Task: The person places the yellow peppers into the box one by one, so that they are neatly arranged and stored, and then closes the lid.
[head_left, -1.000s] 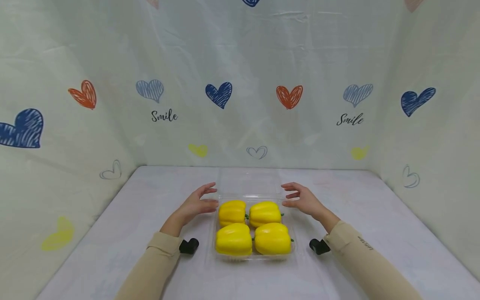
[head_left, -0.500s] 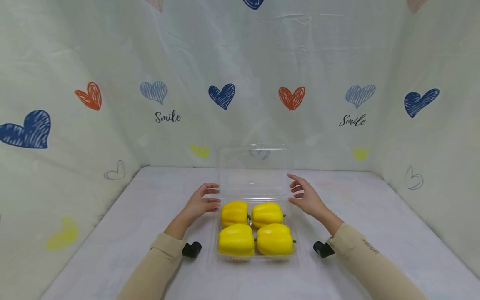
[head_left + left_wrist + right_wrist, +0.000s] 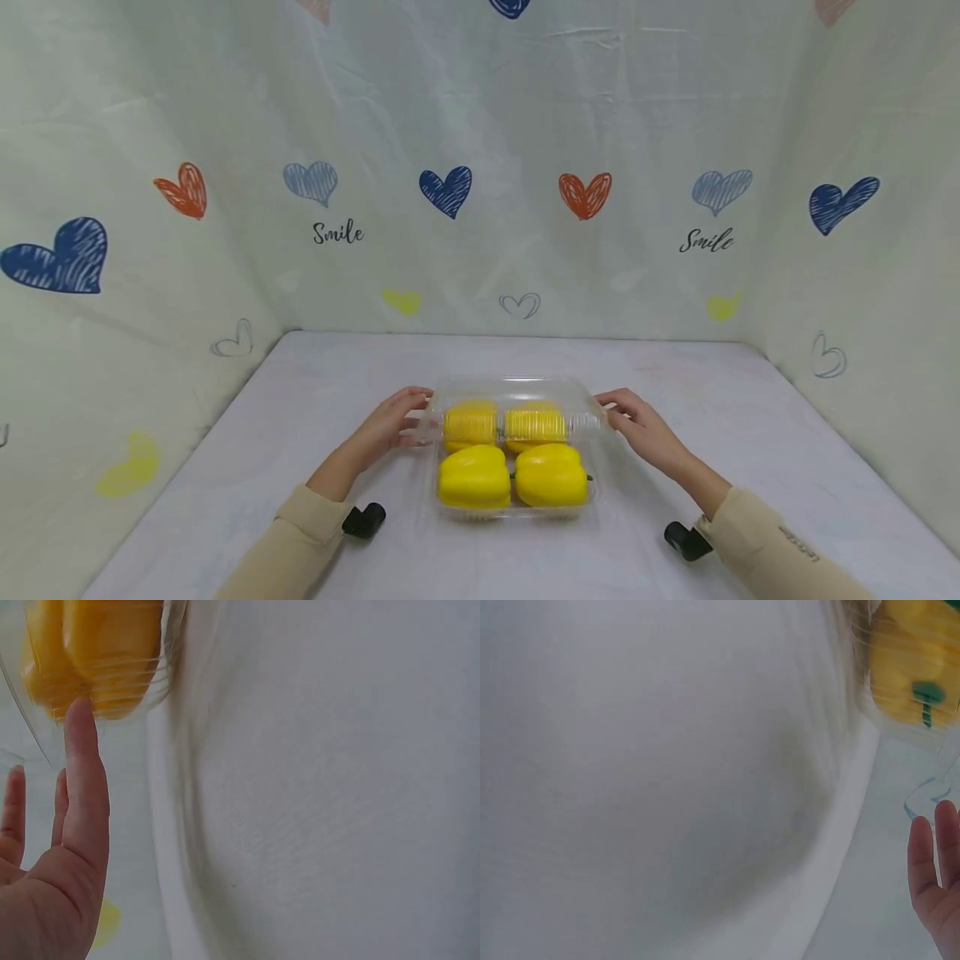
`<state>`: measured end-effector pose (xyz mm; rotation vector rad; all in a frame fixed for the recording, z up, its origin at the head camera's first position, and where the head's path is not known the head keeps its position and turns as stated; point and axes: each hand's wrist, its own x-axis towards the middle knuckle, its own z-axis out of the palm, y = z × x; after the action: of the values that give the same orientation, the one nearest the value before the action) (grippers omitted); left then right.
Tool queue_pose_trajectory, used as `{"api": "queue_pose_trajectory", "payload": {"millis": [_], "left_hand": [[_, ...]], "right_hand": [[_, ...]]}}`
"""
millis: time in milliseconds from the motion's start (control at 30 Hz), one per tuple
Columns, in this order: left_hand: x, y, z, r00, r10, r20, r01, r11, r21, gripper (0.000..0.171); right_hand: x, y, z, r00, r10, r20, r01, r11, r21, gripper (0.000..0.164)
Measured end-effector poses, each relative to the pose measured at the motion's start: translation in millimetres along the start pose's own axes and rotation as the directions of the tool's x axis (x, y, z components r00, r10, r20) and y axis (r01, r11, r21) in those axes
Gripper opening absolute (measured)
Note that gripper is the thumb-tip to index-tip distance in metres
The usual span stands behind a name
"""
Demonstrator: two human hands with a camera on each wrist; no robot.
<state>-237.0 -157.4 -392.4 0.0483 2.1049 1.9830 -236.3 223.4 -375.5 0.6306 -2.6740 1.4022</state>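
A clear plastic clamshell box (image 3: pixel 517 513) stands at the middle of the table with yellow bell peppers (image 3: pixel 551 475) inside, in two rows. Its hinged lid (image 3: pixel 513 387) slants forward over the back row, while the front peppers show uncovered. At the lid's left edge is my left hand (image 3: pixel 386 427), its fingertips right at the plastic. The left wrist view shows the thumb (image 3: pixel 86 795) straight, overlapping the box side and a pepper (image 3: pixel 112 652). My right hand (image 3: pixel 648 429) reaches the lid's right corner. In the right wrist view its fingers (image 3: pixel 921 851) are straight, below a green-stemmed pepper (image 3: pixel 900 667).
The white table (image 3: pixel 315 383) runs back to a pale curtain (image 3: pixel 510 108) printed with hearts and "Smile". Curtain also hangs along both sides. A black wrist camera (image 3: pixel 365 521) sits under the left sleeve, another black camera (image 3: pixel 686 542) under the right.
The lid lay back behind the box, then rose upright, and now leans forward over the back peppers. Both hands have come toward the person with it, the right also outward.
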Motion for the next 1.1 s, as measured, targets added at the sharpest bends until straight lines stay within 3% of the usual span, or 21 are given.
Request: {"api": "queue_pose_trajectory", "payload": {"millis": [100, 300, 567, 767, 933, 1100], "left_hand": [[-11.8, 0.3, 1.0, 0.999, -0.017, 0.031, 0.016, 1.0, 0.021, 0.048], [-28.4, -2.8, 6.7, 0.998, -0.061, 0.031, 0.061, 0.998, 0.026, 0.057], [-44.4, -4.9, 12.2, 0.993, -0.095, 0.065, 0.092, 0.994, 0.059, 0.058], [-52.3, -4.6, 14.6, 0.988, -0.127, 0.084, 0.121, 0.99, 0.069, 0.056], [-58.2, -7.6, 12.8, 0.975, -0.15, 0.166, 0.146, 0.989, 0.035, 0.061], [-63.2, -10.1, 12.3, 0.951, -0.161, 0.265, 0.171, 0.985, -0.015, 0.069]], "right_hand": [[-7.1, 1.8, 2.5, 1.0, -0.012, 0.025, 0.011, 1.0, 0.013, 0.026], [-16.3, 3.2, 4.2, 0.998, 0.011, 0.063, -0.012, 1.0, 0.008, 0.026], [-26.5, 4.6, 8.3, 0.994, 0.05, 0.096, -0.046, 0.998, -0.037, 0.031], [-31.7, 2.6, 7.7, 0.985, 0.021, 0.17, -0.026, 0.999, 0.028, 0.04], [-39.7, 3.7, 5.6, 0.962, -0.018, 0.272, -0.017, 0.992, 0.127, 0.048], [-45.7, 4.2, 1.7, 0.907, -0.03, 0.419, -0.082, 0.966, 0.246, 0.059]]}}
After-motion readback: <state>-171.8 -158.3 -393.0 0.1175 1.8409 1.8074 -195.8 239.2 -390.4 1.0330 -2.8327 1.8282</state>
